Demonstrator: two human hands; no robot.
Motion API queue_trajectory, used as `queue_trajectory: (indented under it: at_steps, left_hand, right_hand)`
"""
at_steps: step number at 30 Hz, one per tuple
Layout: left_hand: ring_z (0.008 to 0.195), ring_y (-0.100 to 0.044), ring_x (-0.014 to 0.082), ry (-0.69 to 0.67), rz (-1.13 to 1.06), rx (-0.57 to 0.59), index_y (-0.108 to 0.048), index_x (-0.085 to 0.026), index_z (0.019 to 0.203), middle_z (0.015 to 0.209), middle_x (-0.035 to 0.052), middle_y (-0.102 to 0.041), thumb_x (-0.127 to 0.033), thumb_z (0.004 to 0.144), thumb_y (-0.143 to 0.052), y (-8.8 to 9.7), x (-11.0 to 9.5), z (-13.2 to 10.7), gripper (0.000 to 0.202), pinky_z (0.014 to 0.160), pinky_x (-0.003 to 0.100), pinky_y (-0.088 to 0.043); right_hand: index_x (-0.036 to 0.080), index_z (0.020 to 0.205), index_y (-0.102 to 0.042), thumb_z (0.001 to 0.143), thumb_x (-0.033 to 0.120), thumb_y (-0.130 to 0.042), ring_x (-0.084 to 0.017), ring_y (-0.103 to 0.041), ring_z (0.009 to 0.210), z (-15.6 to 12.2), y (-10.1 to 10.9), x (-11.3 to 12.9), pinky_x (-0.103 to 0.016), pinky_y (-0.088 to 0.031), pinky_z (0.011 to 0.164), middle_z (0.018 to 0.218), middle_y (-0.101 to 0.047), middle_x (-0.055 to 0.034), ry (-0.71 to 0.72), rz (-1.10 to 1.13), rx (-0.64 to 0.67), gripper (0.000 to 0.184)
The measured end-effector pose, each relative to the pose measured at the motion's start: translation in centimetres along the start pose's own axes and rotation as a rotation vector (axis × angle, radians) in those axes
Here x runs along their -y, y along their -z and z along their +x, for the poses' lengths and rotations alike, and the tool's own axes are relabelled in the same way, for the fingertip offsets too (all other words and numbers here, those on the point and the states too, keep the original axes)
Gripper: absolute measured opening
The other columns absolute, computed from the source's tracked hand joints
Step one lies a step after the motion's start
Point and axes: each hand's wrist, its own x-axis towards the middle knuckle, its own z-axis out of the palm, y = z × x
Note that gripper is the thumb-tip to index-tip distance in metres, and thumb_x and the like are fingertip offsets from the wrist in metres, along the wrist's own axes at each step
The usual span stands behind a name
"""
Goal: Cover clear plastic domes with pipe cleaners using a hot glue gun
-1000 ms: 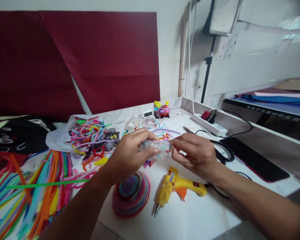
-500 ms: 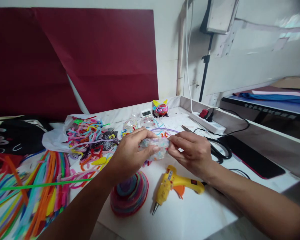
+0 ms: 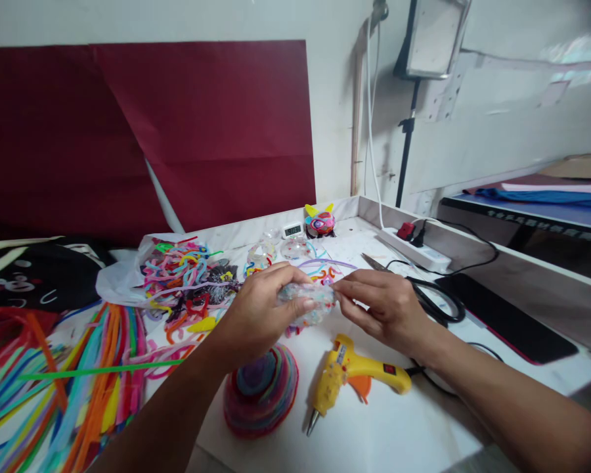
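My left hand (image 3: 259, 309) is wrapped around a small clear plastic ball (image 3: 309, 299) with coloured bits inside, held above the white table (image 3: 398, 433). My right hand (image 3: 381, 305) pinches the ball's right end with thumb and fingertips. Just below the hands lie a yellow glue gun (image 3: 347, 378) and a round coil of multicoloured pipe cleaner (image 3: 261, 391).
Long coloured pipe cleaners (image 3: 64, 387) spread at the left, and a bag of cut pieces (image 3: 182, 276) lies behind them. Black scissors (image 3: 423, 292), a power strip (image 3: 416, 246), a small timer (image 3: 291, 229), a colourful figure (image 3: 319, 221) and more clear balls (image 3: 280, 249) sit further back.
Both hands stay on the clear ball with only slight finger shifts. The view has tilted a little, so everything sits slightly lower in the frame.
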Motion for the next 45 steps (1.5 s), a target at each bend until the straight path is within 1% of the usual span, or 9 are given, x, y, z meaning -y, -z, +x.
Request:
queue_trajectory:
  at_steps: [7, 10, 13, 18, 27, 34, 37, 41, 45]
  left_hand:
    - [0.087, -0.062, 0.0184, 0.018, -0.020, -0.027, -0.066, -0.019, 0.090, 0.090, 0.0006, -0.069, -0.026, 0.081, -0.065, -0.6, -0.3, -0.1, 0.012, 0.081, 0.028, -0.045]
    - [0.087, -0.062, 0.0186, 0.038, -0.036, -0.016, -0.066, -0.018, 0.090, 0.091, 0.0009, -0.069, -0.026, 0.080, -0.065, -0.6, -0.1, -0.1, 0.013, 0.083, 0.029, -0.045]
    - [0.090, -0.062, 0.0196, 0.085, -0.071, 0.008, -0.067, -0.017, 0.092, 0.094, 0.0024, -0.069, -0.028, 0.079, -0.066, -0.2, 0.1, 0.0, 0.016, 0.084, 0.030, -0.046]
    - [0.093, -0.062, 0.0221, 0.123, -0.090, 0.032, -0.067, -0.017, 0.090, 0.098, 0.0050, -0.069, -0.031, 0.077, -0.067, 0.3, 0.1, -0.1, 0.019, 0.084, 0.033, -0.046]
    - [0.085, -0.062, 0.0191, 0.141, -0.181, 0.039, -0.068, -0.016, 0.088, 0.091, 0.0035, -0.070, -0.029, 0.076, -0.068, 0.0, -0.3, -0.4, 0.018, 0.077, 0.030, -0.047]
    - [0.086, -0.061, 0.0191, 0.145, -0.184, 0.036, -0.068, -0.016, 0.090, 0.090, 0.0038, -0.068, -0.031, 0.076, -0.068, -0.4, -0.4, -0.4, 0.021, 0.078, 0.031, -0.046]
    - [0.082, -0.060, 0.0179, 0.159, -0.185, 0.035, -0.068, -0.016, 0.089, 0.089, 0.0031, -0.068, -0.031, 0.075, -0.069, -0.4, -0.3, -0.4, 0.021, 0.074, 0.029, -0.045]
    - [0.075, -0.058, 0.0168, 0.201, -0.223, 0.060, -0.068, -0.016, 0.090, 0.084, 0.0025, -0.067, -0.032, 0.074, -0.069, -0.5, 0.1, -0.3, 0.022, 0.068, 0.029, -0.045]
    - [0.082, -0.059, 0.0184, 0.180, -0.250, 0.079, -0.068, -0.016, 0.090, 0.088, 0.0039, -0.068, -0.032, 0.074, -0.069, -0.8, 0.3, -0.3, 0.022, 0.073, 0.030, -0.046]
  right_hand:
    - [0.018, 0.082, -0.067, 0.089, 0.011, -0.055, -0.011, -0.060, 0.058, -0.3, -0.6, 0.6, -0.022, -0.045, 0.056, 0.070, -0.068, -0.0033, -0.067, -0.005, -0.103, 0.015]
    - [0.016, 0.083, -0.066, 0.089, 0.010, -0.054, -0.012, -0.057, 0.056, -0.4, -0.5, 0.2, -0.024, -0.042, 0.053, 0.068, -0.065, -0.0039, -0.028, -0.046, -0.055, 0.015]
    - [0.015, 0.092, -0.065, 0.093, 0.011, -0.051, -0.015, -0.061, 0.066, -0.5, -0.4, -0.4, -0.025, -0.046, 0.058, 0.077, -0.068, -0.0075, 0.040, -0.067, 0.020, 0.014]
    - [0.016, 0.108, -0.062, 0.097, 0.013, -0.048, -0.016, -0.065, 0.076, -0.6, -0.5, -1.1, -0.026, -0.051, 0.066, 0.087, -0.069, -0.0091, 0.063, -0.029, 0.026, 0.018]
    - [0.020, 0.093, -0.066, 0.091, 0.013, -0.056, -0.014, -0.065, 0.063, -0.6, 0.1, -0.2, -0.025, -0.047, 0.056, 0.073, -0.070, -0.0042, 0.096, -0.087, -0.055, 0.012]
    - [0.020, 0.094, -0.063, 0.090, 0.015, -0.060, -0.014, -0.062, 0.056, -0.9, -0.2, 0.1, -0.027, -0.043, 0.051, 0.068, -0.068, -0.0036, 0.084, -0.120, -0.082, 0.008]
    - [0.020, 0.096, -0.063, 0.091, 0.014, -0.057, -0.014, -0.060, 0.056, -0.8, 0.0, -0.2, -0.027, -0.044, 0.052, 0.070, -0.068, -0.0038, 0.093, -0.118, -0.038, 0.009]
    - [0.016, 0.103, -0.062, 0.094, 0.012, -0.053, -0.016, -0.064, 0.069, -0.7, 0.6, -1.2, -0.025, -0.049, 0.059, 0.082, -0.069, -0.0088, 0.145, -0.051, 0.088, 0.014]
    - [0.015, 0.105, -0.062, 0.095, 0.014, -0.054, -0.015, -0.063, 0.068, -0.9, 1.0, -1.7, -0.025, -0.049, 0.059, 0.082, -0.068, -0.0085, 0.174, -0.015, 0.119, 0.013]
